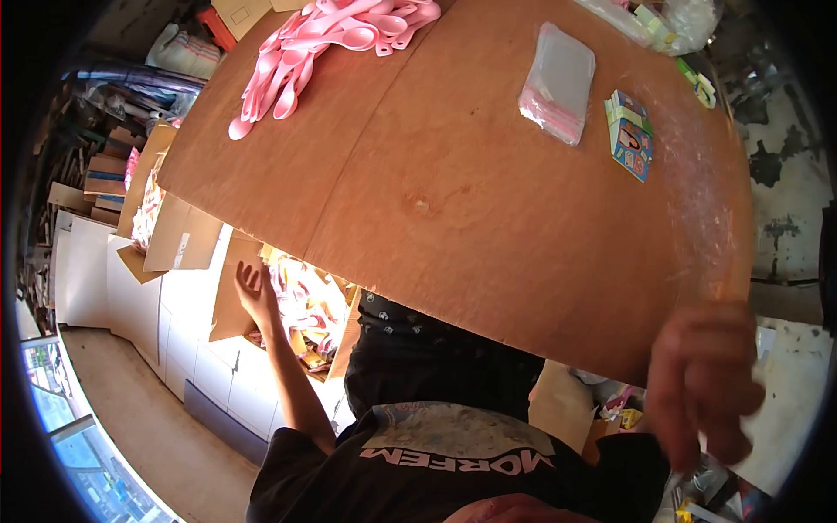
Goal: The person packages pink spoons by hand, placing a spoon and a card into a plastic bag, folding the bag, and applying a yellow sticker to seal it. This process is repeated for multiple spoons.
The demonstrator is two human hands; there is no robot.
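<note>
While the left hand (255, 292) hung fingers spread over the cardboard box (301, 309) at 8 o'clock, touching nothing | box stood open, pink packets inside | right hand (702, 383) blurred at 4 o'clock, grip unreadable

An open brown cardboard box (301, 305) full of pink packaged goods sits on the floor beneath the table's left edge, flaps spread.

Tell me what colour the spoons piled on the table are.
The spoons are pink, seen in the head view.
</note>
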